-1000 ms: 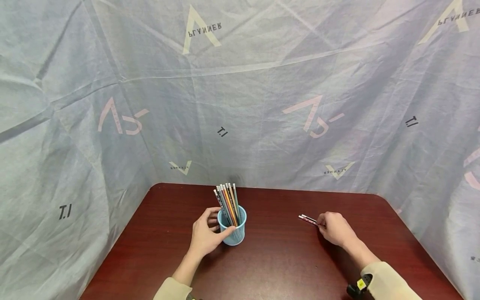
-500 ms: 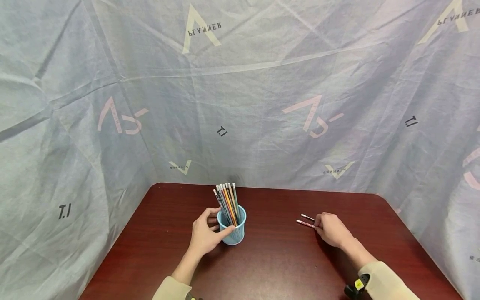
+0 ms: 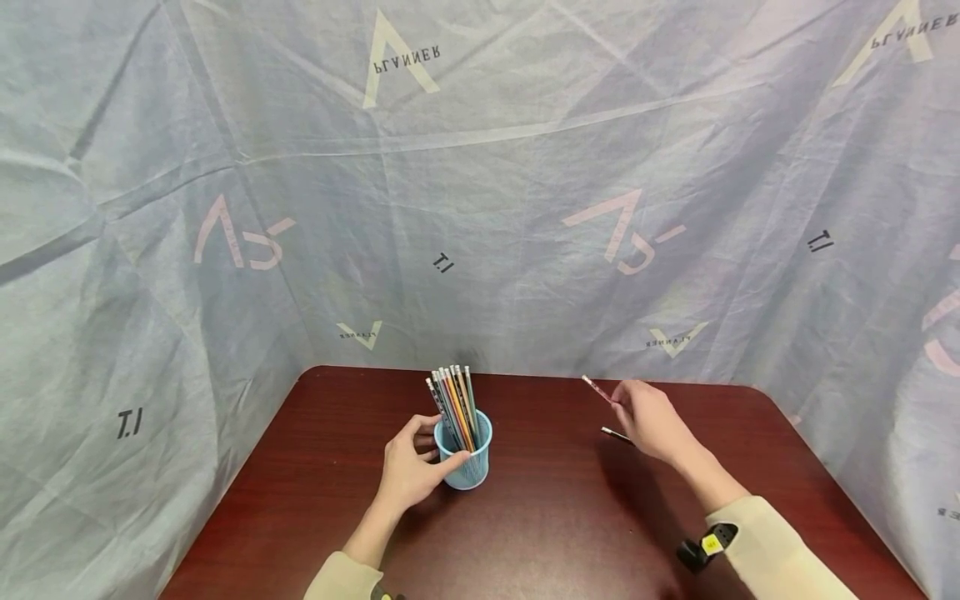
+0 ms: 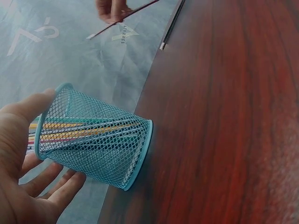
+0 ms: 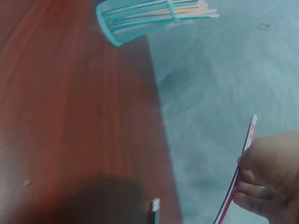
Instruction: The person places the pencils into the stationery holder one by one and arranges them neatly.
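Note:
A light blue mesh pencil cup (image 3: pixel 468 472) stands upright on the table, holding several pencils (image 3: pixel 454 404) with white eraser ends up. My left hand (image 3: pixel 408 473) grips the cup's near-left side, thumb at the rim and fingers round the back. On the right, my right hand (image 3: pixel 654 419) pinches a pink-and-white patterned pencil (image 3: pixel 597 389) between thumb and fingers, raised above the table with its eraser end up and to the left. Below that hand lies a dark pencil (image 3: pixel 615 434), partly hidden by it; its white end shows in the right wrist view (image 5: pixel 155 212).
The dark red wooden table (image 3: pixel 540 533) reaches back to a grey fabric curtain (image 3: pixel 510 250) with printed letters, which also hangs at both sides. A wrist camera (image 3: pixel 705 548) sits at the right sleeve cuff.
My right hand has slid the pink-and-white pencil apart from the dark one and lifted it off the table. The dark pencil stays lying. My left hand and the cup hold still.

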`<state>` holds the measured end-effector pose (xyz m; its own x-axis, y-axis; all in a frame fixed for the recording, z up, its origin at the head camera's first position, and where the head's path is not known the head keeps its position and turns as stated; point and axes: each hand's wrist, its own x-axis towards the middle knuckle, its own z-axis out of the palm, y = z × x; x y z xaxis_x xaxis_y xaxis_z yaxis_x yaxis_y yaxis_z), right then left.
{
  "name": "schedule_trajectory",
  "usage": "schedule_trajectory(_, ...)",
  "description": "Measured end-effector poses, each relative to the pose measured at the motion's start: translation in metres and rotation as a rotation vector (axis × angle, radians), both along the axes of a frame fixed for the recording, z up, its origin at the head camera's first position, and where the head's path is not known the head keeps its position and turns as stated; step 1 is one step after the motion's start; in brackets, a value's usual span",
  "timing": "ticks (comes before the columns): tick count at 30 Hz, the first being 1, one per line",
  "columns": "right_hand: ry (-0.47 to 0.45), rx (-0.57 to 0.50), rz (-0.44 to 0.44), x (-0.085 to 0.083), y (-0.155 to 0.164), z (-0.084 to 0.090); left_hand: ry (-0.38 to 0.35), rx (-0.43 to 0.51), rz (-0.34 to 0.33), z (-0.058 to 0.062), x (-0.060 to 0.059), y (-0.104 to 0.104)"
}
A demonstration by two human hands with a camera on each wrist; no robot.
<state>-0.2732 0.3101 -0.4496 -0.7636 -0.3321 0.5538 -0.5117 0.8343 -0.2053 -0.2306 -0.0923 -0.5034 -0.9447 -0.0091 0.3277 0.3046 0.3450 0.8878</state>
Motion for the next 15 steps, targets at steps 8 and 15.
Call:
schedule_trajectory(8,-0.016,-0.133,-0.008,-0.005,-0.022,0.031,-0.018,-0.009,0.007,-0.001,-0.001,0.000)
schedule_trajectory(15,-0.052,-0.270,-0.016,-0.005,-0.049,0.050,-0.038,0.010,0.005,-0.001,-0.002,-0.002)
